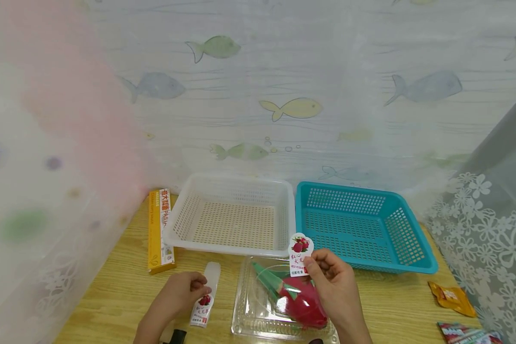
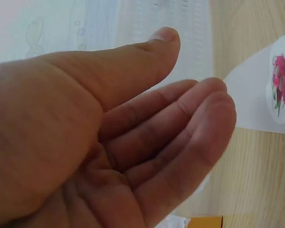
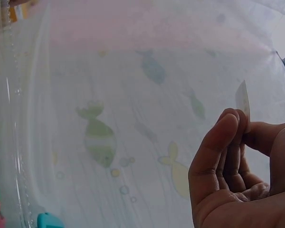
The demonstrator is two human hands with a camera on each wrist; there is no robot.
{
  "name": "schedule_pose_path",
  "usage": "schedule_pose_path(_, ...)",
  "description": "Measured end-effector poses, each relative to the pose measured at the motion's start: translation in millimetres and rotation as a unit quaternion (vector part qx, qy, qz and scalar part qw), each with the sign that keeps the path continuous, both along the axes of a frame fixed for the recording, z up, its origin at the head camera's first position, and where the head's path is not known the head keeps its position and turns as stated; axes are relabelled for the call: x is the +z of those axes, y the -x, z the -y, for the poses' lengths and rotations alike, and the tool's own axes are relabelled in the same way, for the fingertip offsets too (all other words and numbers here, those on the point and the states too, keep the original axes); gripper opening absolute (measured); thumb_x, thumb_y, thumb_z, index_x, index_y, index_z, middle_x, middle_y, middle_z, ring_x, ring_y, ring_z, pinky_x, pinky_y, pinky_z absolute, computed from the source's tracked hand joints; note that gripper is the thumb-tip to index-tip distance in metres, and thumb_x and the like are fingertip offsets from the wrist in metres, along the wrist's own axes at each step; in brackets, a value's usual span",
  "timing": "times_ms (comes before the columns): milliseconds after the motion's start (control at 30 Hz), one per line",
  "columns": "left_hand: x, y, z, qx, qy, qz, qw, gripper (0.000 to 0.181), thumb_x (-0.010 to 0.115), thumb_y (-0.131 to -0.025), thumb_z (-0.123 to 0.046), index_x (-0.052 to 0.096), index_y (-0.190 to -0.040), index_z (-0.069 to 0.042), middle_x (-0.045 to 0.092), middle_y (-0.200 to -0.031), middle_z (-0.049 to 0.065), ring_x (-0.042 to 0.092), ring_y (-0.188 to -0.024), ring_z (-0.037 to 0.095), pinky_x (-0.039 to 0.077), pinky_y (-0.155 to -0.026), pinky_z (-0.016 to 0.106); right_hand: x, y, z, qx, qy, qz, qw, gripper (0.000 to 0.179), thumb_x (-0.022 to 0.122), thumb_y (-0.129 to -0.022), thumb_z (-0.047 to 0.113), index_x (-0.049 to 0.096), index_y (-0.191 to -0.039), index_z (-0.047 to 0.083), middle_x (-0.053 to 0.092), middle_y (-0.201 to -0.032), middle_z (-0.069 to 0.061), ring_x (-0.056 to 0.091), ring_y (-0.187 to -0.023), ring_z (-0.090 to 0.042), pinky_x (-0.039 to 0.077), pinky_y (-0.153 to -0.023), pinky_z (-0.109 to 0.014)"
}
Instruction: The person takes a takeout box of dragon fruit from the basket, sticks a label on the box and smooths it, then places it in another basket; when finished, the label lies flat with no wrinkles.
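My right hand (image 1: 337,282) pinches a white sticker label (image 1: 300,246) printed with pink dragon fruit, between thumb and fingertips. It is above a clear plastic box (image 1: 241,301) that holds a pink-red fruit (image 1: 303,306) with long green leaf-like pieces. In the right wrist view the sticker label (image 3: 243,97) shows nearly edge-on, upright. My left hand (image 1: 182,291) has its fingertips close by a backing strip (image 1: 212,274), which bears a second dragon fruit label (image 1: 201,313). Seen from the left wrist, the thumb stands apart from the loosely bent fingers (image 2: 190,123), with nothing between them.
Behind the box stand a white basket (image 1: 230,249) and a teal basket (image 1: 413,267). A yellow pasta box (image 1: 155,239) lies at the left. On the right are an orange packet (image 1: 451,298) and a shiny multicoloured packet (image 1: 466,333). Fish-patterned curtains enclose the table (image 1: 120,282).
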State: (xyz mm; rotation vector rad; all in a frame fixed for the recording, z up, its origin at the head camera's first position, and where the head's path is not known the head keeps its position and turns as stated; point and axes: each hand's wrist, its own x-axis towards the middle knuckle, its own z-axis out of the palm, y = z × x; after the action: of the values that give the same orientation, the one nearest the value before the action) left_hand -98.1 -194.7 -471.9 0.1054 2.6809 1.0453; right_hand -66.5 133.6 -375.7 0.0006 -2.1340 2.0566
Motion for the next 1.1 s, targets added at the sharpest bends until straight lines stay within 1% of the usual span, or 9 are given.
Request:
schedule_pose_path(233,5.7,-2.7,3.0,-0.027,-0.036,0.002,0.9990,0.028,0.076,-0.092,-0.025,0.076,-0.111,-0.004,0.078,-0.096,0.000,0.072,-0.087,0.016,0.058,-0.073,0.029,3.7,0.2,1,-0.008,-0.012,0.024,0.9996,0.013,0.065,-0.100,0.008,0.063,-0.092,-0.003,0.064,-0.074,0.001,0.064,-0.065,-0.015,0.058,-0.063,-0.027)
schedule_pose_path(333,8.7,-3.6,2.9,-0.027,-0.048,0.004,0.9985,0.030,0.075,-0.092,-0.028,0.077,-0.112,-0.005,0.079,-0.099,0.002,0.073,-0.089,0.015,0.059,-0.073,0.029,3.0,0.1,1,-0.008,-0.014,0.024,0.9996,0.013,0.065,-0.100,0.008,0.063,-0.092,-0.003,0.064,-0.074,0.001,0.064,-0.065,-0.015,0.058,-0.063,-0.027)
schedule_pose_path(533,12.8,-4.8,2.0,-0.005,-0.071,0.013,0.9974,0.032,0.075,-0.093,-0.034,0.079,-0.112,-0.009,0.080,-0.103,0.003,0.072,-0.090,0.012,0.059,-0.073,0.029,0.4,-0.2,0,-0.005,-0.008,0.011,0.9999,0.016,0.065,-0.100,0.007,0.062,-0.094,-0.007,0.066,-0.075,0.001,0.066,-0.066,-0.017,0.059,-0.063,-0.027)
schedule_pose_path(700,16.2,-5.3,-0.2,0.011,-0.085,0.014,0.9962,0.034,0.073,-0.093,-0.039,0.079,-0.113,-0.013,0.079,-0.106,0.002,0.072,-0.091,0.012,0.059,-0.072,0.028,-1.5,0.5,0,-0.008,-0.003,0.010,0.9999,0.015,0.065,-0.100,0.007,0.062,-0.094,-0.006,0.065,-0.074,0.002,0.065,-0.066,-0.014,0.059,-0.063,-0.027)
schedule_pose_path(800,20.5,-6.1,-2.9,0.022,-0.091,0.018,0.9954,0.034,0.072,-0.094,-0.043,0.079,-0.114,-0.017,0.079,-0.108,0.001,0.072,-0.094,0.012,0.058,-0.074,0.027,-1.9,0.3,0,-0.009,-0.001,0.008,0.9999,0.015,0.065,-0.100,0.007,0.062,-0.094,-0.006,0.065,-0.074,0.002,0.064,-0.065,-0.014,0.059,-0.063,-0.027)
schedule_pose_path(933,27.5,-7.2,-8.6,0.044,-0.115,0.013,0.9923,0.034,0.073,-0.093,-0.043,0.079,-0.115,-0.019,0.079,-0.109,0.002,0.073,-0.096,0.013,0.059,-0.076,0.027,-1.3,-0.3,0,-0.006,0.000,0.003,1.0000,0.016,0.064,-0.100,0.007,0.061,-0.093,-0.007,0.064,-0.074,0.002,0.063,-0.065,-0.013,0.059,-0.063,-0.027)
schedule_pose_path(1100,34.0,-8.8,-17.9,0.062,-0.158,-0.007,0.9854,0.033,0.075,-0.092,-0.038,0.079,-0.115,-0.014,0.080,-0.105,0.003,0.075,-0.094,0.011,0.059,-0.074,0.022,-0.4,0.0,1,-0.012,-0.007,0.016,0.9998,0.015,0.065,-0.100,0.008,0.062,-0.092,-0.003,0.063,-0.074,0.002,0.063,-0.065,-0.011,0.059,-0.063,-0.027)
